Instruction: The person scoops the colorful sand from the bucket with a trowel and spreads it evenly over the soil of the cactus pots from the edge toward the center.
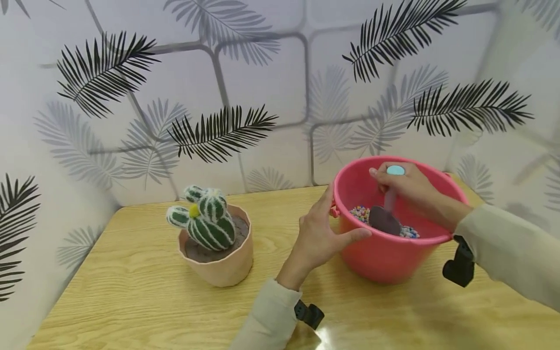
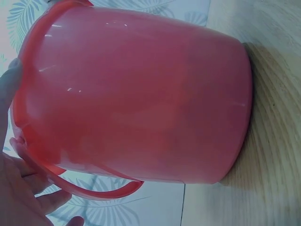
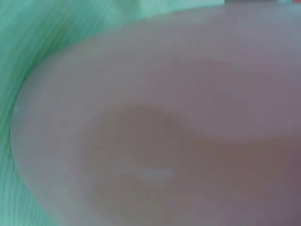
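On the right of the head view, a pink-red bucket [image 1: 385, 265] is standing upright on the wood-grain surface [image 1: 131, 277]. The right hand [image 1: 409, 183], at the right of the frame, is reaching inside it, its fingers curling tightly round the handle of a trowel [image 1: 385, 221]; the pale blue handle end is showing above the fist. The trowel's dark blade is tilting down into small multicoloured beads [image 1: 409, 232] at the bottom. The left hand [image 1: 314, 240], right of centre, is spreading its thumb and fingers at the bucket's near-left rim, the thumb touching it. In the left wrist view, the carrying handle [image 2: 101, 193] is hanging beside those loosely parted fingers at lower left. The bucket's blurred side is filling most of the right wrist view. Left of centre in the head view, a striped green cactus [image 1: 212, 228] is sitting in a peach pot [image 1: 229, 272], well apart from the bucket.
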Demonstrator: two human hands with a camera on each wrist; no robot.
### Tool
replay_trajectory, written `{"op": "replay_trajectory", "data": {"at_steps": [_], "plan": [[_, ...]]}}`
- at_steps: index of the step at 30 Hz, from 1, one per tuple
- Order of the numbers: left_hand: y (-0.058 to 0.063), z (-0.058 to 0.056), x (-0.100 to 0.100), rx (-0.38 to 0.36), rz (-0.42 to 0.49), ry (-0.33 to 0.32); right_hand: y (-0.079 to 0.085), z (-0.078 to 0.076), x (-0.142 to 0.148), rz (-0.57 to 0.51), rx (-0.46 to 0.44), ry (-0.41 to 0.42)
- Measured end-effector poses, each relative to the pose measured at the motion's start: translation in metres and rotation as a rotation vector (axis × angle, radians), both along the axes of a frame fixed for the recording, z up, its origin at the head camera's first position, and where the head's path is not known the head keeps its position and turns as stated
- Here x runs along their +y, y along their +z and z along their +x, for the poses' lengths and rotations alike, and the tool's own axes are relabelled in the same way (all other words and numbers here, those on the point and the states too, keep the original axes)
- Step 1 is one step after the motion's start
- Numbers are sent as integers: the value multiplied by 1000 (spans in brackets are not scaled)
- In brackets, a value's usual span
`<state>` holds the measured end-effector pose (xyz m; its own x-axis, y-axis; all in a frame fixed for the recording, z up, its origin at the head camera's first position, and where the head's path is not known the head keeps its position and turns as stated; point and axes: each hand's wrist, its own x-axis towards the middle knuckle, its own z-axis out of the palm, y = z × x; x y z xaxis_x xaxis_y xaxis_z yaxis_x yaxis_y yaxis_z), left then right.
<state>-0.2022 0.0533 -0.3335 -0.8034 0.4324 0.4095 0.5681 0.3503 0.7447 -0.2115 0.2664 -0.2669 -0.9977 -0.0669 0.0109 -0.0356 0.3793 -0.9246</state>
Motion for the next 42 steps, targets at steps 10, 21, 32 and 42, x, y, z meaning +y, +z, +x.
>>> {"op": "replay_trajectory", "data": {"at_steps": [10,21,32,42], "plan": [[0,4,5,51,-36,23,-2,12,1,-524,-42,95],[6,3,-2,18,-43,11,5,8,14,-1084,-144,66],[5,1,-3,-8,-25,0,6,8,26,-1340,-64,-122],[3,1,-2,-26,-16,3,6,8,36,-1628,-3,-205]]}}
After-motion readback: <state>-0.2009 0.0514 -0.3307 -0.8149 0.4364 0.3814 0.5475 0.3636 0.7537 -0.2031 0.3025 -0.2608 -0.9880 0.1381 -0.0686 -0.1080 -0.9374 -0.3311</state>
